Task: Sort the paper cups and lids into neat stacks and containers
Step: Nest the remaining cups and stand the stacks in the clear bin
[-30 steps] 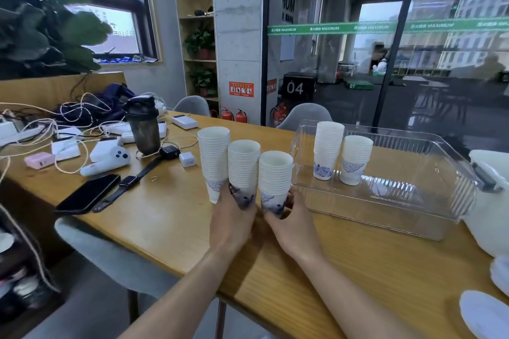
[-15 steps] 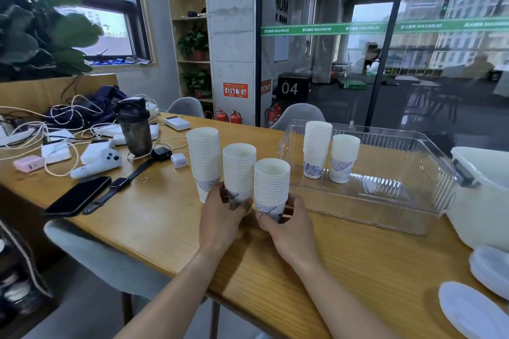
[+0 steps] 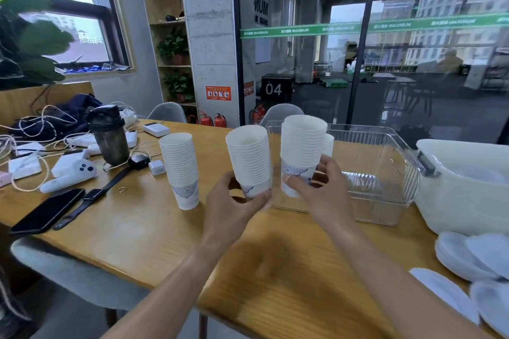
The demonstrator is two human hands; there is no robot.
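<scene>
My left hand [image 3: 232, 205] grips the base of a stack of white paper cups [image 3: 250, 157], raised off the wooden table [image 3: 132, 217]. My right hand [image 3: 321, 190] grips a second cup stack [image 3: 301, 146], held higher, in front of the clear plastic bin [image 3: 385, 173]. A third cup stack [image 3: 181, 168] stands on the table to the left, untouched. Part of another cup stack [image 3: 329, 144] inside the bin shows behind the right-hand stack. White lids [image 3: 465, 256] lie at the table's right edge.
A cream lidded tub [image 3: 468, 187] sits right of the bin. On the left lie a dark shaker bottle [image 3: 108, 136], a phone [image 3: 46, 210], a watch [image 3: 91, 198], a white controller [image 3: 70, 175], chargers and cables. Grey chairs stand around the table.
Both hands lifted their cup stacks off the table and carried them up and to the right, toward the bin. The third stack stayed in place.
</scene>
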